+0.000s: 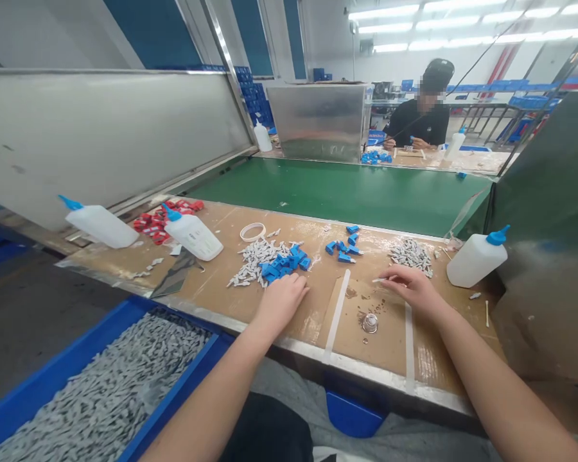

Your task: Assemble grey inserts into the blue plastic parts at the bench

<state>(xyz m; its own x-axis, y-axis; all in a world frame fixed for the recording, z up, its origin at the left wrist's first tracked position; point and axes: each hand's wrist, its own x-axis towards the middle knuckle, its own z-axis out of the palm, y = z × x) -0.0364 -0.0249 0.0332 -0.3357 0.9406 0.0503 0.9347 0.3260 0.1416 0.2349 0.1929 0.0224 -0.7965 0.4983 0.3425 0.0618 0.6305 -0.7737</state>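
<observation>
My left hand [283, 298] rests at the near edge of a heap of blue plastic pieces [282, 264], its fingers curled together. Whatever may be under those fingers is hidden. Between the thumb and fingers of my right hand [411, 287] is a small white piece [378, 280], pinched over the cardboard-covered table [313, 321]. A small round metal-rimmed dish [369, 323] sits below that hand, with wet-looking spots around it. Small grey pieces [250, 262] lie beside the blue heap, and another grey pile [411, 255] is just beyond my right hand. Several blue pieces [345, 258] lie apart between the piles.
White squeeze bottles with blue caps stand at the right [476, 260] and lean at the left [192, 236]. Red pieces [157, 224] and a tape roll [253, 231] lie on the table. A blue bin [43, 378] holds grey pieces. Beyond the green belt [327, 192] sits another person [419, 122].
</observation>
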